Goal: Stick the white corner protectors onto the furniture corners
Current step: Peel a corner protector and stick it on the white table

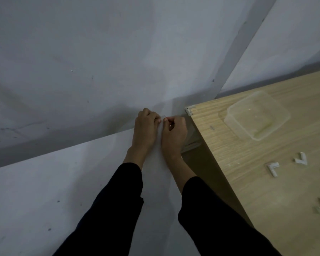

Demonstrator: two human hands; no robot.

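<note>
My left hand and my right hand meet in the air just left of the wooden table. Their fingertips pinch a small pale piece between them; it is too small and blurred to tell its shape. One white corner protector sits stuck on the table's far left corner, a short way right of my right hand. Several loose white L-shaped protectors lie on the tabletop at the right, among them one and another.
A clear plastic container lies on the tabletop behind the loose protectors. The grey floor with paler sheets spreads out to the left of the table. The table's left edge runs down beside my right forearm.
</note>
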